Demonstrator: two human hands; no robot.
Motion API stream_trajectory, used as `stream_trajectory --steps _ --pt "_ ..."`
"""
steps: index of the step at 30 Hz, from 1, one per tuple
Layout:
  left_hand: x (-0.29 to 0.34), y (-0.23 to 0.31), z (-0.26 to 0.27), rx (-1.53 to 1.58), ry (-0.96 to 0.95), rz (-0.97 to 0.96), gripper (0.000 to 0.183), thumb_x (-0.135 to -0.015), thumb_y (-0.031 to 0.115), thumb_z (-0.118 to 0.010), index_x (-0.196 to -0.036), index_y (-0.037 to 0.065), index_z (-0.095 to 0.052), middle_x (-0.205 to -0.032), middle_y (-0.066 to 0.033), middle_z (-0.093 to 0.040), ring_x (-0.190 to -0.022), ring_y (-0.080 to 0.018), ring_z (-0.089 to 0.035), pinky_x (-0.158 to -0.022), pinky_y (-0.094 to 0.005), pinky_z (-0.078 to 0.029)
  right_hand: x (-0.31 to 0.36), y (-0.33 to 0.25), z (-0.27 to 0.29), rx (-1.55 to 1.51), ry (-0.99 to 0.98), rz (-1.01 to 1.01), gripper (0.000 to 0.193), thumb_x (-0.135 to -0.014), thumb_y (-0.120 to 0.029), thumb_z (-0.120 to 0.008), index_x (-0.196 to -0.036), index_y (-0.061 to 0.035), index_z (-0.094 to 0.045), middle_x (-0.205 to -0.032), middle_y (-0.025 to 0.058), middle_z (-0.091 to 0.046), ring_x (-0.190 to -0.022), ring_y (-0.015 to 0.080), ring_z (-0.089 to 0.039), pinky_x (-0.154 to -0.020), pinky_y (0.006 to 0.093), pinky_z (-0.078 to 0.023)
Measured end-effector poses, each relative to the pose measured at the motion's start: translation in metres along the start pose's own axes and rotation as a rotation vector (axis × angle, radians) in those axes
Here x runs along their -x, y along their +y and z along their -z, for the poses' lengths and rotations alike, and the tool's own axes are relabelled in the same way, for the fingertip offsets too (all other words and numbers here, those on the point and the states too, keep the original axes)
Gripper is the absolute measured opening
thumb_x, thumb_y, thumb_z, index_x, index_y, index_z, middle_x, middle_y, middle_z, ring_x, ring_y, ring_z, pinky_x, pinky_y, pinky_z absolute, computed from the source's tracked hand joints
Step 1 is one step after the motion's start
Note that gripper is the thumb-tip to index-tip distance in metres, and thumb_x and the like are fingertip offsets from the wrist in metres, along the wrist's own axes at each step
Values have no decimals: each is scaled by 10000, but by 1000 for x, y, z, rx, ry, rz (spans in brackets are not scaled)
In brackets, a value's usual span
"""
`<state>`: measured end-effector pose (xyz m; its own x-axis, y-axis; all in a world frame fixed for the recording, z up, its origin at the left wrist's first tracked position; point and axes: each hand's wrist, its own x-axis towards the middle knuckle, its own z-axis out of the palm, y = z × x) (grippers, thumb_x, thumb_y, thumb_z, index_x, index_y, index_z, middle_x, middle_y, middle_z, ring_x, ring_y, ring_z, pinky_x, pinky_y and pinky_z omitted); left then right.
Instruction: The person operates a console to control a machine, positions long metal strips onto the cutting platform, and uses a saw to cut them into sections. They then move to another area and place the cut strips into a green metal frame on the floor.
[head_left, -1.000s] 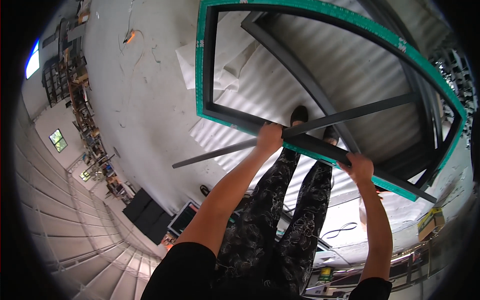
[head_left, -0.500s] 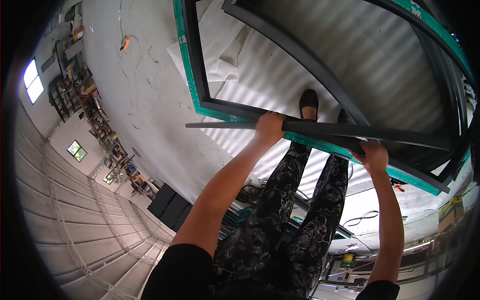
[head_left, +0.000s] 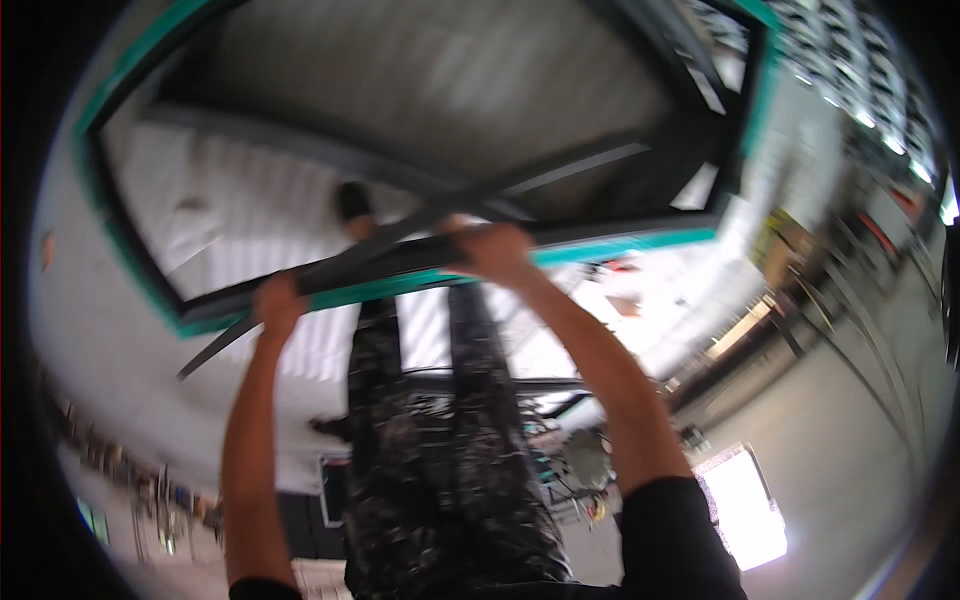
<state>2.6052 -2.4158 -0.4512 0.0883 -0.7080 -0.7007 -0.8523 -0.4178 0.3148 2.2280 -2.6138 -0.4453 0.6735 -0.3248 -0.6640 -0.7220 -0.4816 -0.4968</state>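
A large dark metal frame, edged with green strip along its outer side, spans the view in front of my legs. Across its near rail lies a loose dark bar, slanting from lower left to upper right. My left hand is closed round the bar where it crosses the near rail's left part. Further right, my right hand grips the near rail, its fingertips close to the bar. Blur hides whether they touch the bar. A second dark profile curves across the frame's inside.
Through the frame show the pale floor, white sheeting and my dark shoe. Off to the right are a cardboard box and long bars. Dark lengths lie behind my legs.
My view has swung round, blurring the picture. The frame and both hands appear further left; the bar now slants more steeply across the near rail. Both hands keep their grip.
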Motion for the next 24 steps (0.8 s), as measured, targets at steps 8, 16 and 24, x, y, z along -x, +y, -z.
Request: stream_trajectory --steps 8,16,24 --pt "-8 41 33 50 -125 148 258 -810 91 -595 -1038 8 -684 -975 -239 -676 -927 -431 -634 -836 -471 -510 -5 -3 4 -143 189 -49 415 -766 -483 -720 -978 -134 -651 -948 31 -656 -870 315 -622 -707 434 -528" --pt "-8 21 26 61 -148 113 243 -777 76 -635 -1000 -13 -672 -944 -241 -680 -884 -426 -647 -805 -459 -523 -6 5 -2 -135 -5 -146 344 -837 -410 -666 -1054 -144 -686 -994 77 -686 -935 322 -652 -771 438 -549" --pt "-32 22 54 160 -373 98 251 -766 105 -689 -973 -32 -649 -915 -219 -688 -879 -388 -665 -808 -433 -520 -10 29 14 -199 -370 -215 362 -782 -438 -722 -968 -127 -741 -947 129 -705 -913 324 -686 -766 453 -556"
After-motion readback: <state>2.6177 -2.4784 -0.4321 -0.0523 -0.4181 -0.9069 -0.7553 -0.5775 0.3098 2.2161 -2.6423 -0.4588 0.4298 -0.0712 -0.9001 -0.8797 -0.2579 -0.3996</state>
